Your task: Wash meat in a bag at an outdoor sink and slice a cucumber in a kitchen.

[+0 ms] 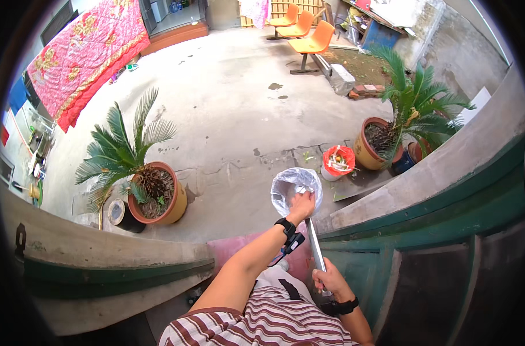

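Observation:
My left hand (302, 205) reaches over the mouth of a bin lined with a clear plastic bag (284, 184). Its fingers are closed around a small white item (303, 189), partly hidden by the hand. Lower down, my right hand (331, 277) grips a shiny metal tube (316, 246) near its lower end. The tube slants up towards the bin, and its far end disappears behind my left hand and the bin's rim. I cannot tell whether the tube joins the white item.
A smaller bin with a red bag (338, 160) holds scraps just beyond. Potted cycads stand left (158, 194) and right (375, 145). Green door panels (362, 270) and a concrete wall edge (418, 171) flank me. Orange seats (312, 41) and a hanging pink quilt (89, 56) are farther off.

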Action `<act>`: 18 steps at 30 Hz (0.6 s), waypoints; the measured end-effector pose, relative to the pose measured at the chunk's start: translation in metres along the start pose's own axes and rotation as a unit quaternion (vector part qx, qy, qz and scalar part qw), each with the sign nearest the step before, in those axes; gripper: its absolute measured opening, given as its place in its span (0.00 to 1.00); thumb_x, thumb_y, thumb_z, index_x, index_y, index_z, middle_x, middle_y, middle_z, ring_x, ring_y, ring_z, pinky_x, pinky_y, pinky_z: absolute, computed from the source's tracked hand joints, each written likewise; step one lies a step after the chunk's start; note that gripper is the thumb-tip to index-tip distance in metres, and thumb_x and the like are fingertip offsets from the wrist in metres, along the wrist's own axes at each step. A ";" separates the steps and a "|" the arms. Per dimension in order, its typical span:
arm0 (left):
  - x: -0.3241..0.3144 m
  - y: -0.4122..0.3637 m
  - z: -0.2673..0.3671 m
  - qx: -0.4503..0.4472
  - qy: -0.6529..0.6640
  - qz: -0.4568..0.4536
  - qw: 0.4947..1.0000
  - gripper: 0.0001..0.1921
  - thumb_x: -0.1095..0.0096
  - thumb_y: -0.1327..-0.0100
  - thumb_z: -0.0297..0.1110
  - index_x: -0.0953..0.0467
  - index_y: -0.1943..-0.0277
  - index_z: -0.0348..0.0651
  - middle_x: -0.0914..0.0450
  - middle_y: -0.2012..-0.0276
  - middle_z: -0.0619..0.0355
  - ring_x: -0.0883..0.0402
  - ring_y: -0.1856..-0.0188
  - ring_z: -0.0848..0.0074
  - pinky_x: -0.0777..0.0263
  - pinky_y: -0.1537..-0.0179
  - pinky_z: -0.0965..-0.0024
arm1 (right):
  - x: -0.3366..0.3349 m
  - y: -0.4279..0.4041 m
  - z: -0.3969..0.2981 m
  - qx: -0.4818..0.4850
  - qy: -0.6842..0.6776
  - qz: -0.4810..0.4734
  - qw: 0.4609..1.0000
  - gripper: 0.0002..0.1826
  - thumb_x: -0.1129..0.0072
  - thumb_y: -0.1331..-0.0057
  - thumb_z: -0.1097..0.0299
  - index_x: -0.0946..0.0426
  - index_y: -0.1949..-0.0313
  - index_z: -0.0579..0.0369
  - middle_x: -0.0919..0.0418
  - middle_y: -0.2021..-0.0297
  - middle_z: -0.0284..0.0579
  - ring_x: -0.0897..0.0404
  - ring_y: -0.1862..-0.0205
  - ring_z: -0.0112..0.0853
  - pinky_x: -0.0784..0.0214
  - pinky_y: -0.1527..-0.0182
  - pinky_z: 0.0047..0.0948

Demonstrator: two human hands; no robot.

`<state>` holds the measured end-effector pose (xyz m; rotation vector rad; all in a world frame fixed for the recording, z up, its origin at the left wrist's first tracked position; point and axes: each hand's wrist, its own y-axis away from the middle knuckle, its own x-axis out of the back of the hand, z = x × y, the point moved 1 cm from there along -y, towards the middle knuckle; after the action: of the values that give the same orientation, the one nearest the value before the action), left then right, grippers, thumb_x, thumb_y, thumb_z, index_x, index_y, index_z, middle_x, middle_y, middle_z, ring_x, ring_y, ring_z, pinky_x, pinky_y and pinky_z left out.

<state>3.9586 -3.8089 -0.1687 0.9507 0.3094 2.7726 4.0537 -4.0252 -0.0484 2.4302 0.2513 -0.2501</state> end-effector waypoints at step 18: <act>0.024 -0.224 0.067 0.069 0.236 -0.125 0.961 0.19 0.53 0.38 0.42 0.29 0.50 0.39 0.22 0.59 0.52 0.24 0.58 0.67 0.33 0.56 0.68 | 0.056 -0.156 -0.114 0.042 -0.037 0.039 0.998 0.20 0.53 0.41 0.76 0.43 0.48 0.60 0.35 0.83 0.35 0.37 0.88 0.20 0.42 0.87 0.20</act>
<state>4.0073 -3.5790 -0.1612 0.2314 0.6502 2.7269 4.0830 -3.8274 -0.0708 2.5017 0.1160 -0.3214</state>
